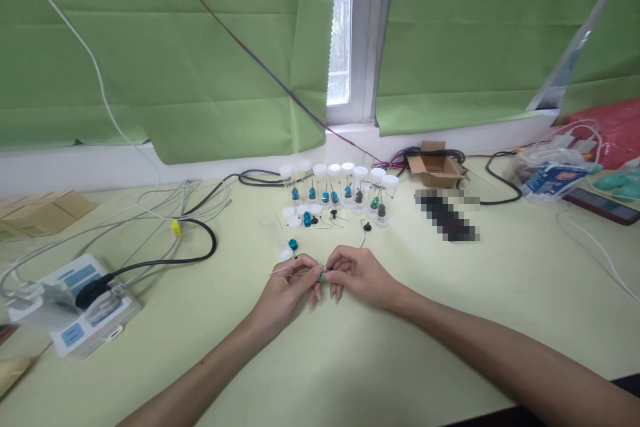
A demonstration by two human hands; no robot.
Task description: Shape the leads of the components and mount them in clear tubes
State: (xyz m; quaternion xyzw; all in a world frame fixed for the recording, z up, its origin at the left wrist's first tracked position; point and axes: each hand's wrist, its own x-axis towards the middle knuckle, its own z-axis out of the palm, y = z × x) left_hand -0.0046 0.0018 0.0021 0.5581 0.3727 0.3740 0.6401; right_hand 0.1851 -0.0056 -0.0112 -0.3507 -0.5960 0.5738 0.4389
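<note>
Above the near middle of the table, my left hand (pixel 295 283) and my right hand (pixel 357 273) meet fingertip to fingertip. Between them is a small green part (pixel 321 276), pinched by the left fingers. A thin metal wire (pixel 283 272) sticks out leftward across my left hand. The right fingers close at the other side of the green part; whether they hold a separate piece is hidden. Just beyond the left hand lie a teal round part (pixel 293 245) and a white cap (pixel 285 253). Farther back are loose teal pieces (pixel 307 219), black pieces (pixel 367 227) and bent wires.
A row of clear small bottles with white lids (pixel 334 168) stands behind the loose parts. At left lie a power strip (pixel 95 300) and tangled cables (pixel 200 263). An open cardboard box (pixel 435 170), a blue packet (pixel 553 180) and a phone (pixel 603 205) are at right.
</note>
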